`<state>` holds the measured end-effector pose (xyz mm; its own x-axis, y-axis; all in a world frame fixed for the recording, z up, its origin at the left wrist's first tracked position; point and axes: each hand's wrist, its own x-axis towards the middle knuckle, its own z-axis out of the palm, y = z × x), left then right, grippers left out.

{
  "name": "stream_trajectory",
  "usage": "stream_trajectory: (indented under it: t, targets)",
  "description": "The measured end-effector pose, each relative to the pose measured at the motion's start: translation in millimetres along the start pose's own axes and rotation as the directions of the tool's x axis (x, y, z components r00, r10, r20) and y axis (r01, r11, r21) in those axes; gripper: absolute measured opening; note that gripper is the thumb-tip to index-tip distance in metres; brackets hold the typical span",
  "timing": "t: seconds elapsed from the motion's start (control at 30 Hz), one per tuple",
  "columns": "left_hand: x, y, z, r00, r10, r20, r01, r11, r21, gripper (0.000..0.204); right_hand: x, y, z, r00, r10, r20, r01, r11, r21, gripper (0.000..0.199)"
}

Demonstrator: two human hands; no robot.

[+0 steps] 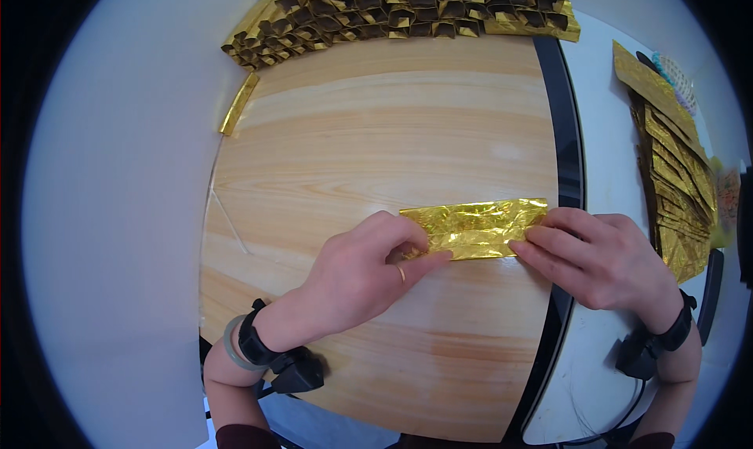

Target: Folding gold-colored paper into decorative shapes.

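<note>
The fingers [409,231] of the left hand [353,272] curl over the left end of a gold foil piece [477,221]; the thumb lies along its near edge, so that the end is pinched. The fingers of the right hand [600,261] bunch at the opposite end and pinch it at the near right corner. The foil piece is a flat, creased, oblong strip. It is located between the two hands, over the right-hand part of the wood-grain counter [376,135], with its long side running left to right.

The left hand carries a thin ring [402,274]. Each wrist is fitted with a black strap, left [252,341] and right [681,327], bearing a black module. A pale bangle [233,343] sits beside the left strap.

A dark strip [566,127] borders the counter on the right. Beyond it, a white surface [608,159] supports a fanned stack of gold sheets [681,194]. At the far edge of the counter, a bank of folded gold pieces [427,14] stands in rows, open ends facing the person. A single narrow gold strip [238,104] lies near its left end.
</note>
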<state>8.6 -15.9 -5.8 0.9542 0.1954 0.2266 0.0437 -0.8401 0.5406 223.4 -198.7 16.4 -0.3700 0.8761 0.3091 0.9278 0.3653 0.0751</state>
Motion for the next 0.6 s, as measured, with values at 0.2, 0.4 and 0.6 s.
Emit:
stream_trajectory:
  t: [0.2,0.4,0.6]
  targets:
    - [3.0,-0.2,0.1,0.999,0.043,0.023,-0.045,0.997,0.060,0.013,-5.4,-0.1,5.9,0.999,-0.002,-0.046,0.004,0.999,0.051,0.026]
    - [1.1,-0.9,-0.9,0.998,0.045,0.037,-0.044,0.999,-0.007,0.029,-10.8,7.3,5.6,0.995,0.067,-0.071,-0.053,0.981,0.186,0.025]
    - [3.3,0.7,-2.5,0.992,0.029,0.123,-0.030,0.999,0.011,0.039,-15.6,11.0,16.9,0.983,0.140,-0.117,-0.095,0.941,0.325,0.022]
